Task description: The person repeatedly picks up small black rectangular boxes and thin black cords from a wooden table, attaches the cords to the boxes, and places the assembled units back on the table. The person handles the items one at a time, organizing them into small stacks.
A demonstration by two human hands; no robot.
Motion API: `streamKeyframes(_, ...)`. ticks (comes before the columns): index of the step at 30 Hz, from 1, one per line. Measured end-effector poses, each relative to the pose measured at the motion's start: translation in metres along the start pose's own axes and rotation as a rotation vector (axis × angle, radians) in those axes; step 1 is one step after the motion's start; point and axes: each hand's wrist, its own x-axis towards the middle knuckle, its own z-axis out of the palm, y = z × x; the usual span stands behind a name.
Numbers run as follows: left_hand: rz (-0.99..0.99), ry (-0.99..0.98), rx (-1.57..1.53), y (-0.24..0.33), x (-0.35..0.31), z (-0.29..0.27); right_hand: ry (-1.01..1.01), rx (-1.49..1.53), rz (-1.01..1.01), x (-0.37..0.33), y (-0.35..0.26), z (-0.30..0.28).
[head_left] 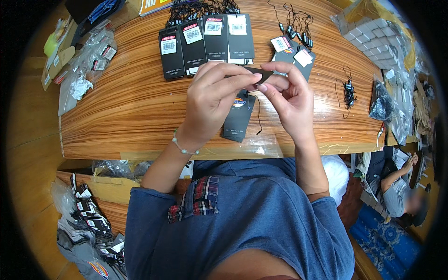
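A dark hang tag point(264, 74) is held up, tilted, between my two hands above the wooden table. My left hand point(215, 86) pinches its near corner with thumb and fingers. My right hand point(293, 95) grips its other side between curled fingers and thumb. Just below them a small pile of dark hang tags point(237, 122) lies on the table, with a black string point(259, 116) beside it. Whether that string joins the held tag is hidden by my fingers.
Rows of dark tags with white stickers point(205, 44) lie at the back, their black strings bunched behind. More stickered tags point(298, 58) and a string bundle point(349, 93) are to the right. Wrapped white boxes point(373, 39) stand at the far right. Another person point(396, 186) sits beyond.
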Motion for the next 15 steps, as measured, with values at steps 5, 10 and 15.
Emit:
streamKeyframes(5,-0.199,0.011,-0.25,0.0085,0.0002,0.005,0.04,-0.327,-0.176,0.0013,0.0046,-0.0057)
streamKeyframes(10,-0.167,-0.042,-0.21,0.0081,0.0001,0.0027,0.062,-0.351,-0.116,-0.0004,0.0034,-0.0088)
streamKeyframes(15,0.016,-0.062,0.028,-0.0001,-0.0016,0.002,-0.028,0.061,0.052,0.0017,0.0074,-0.0104)
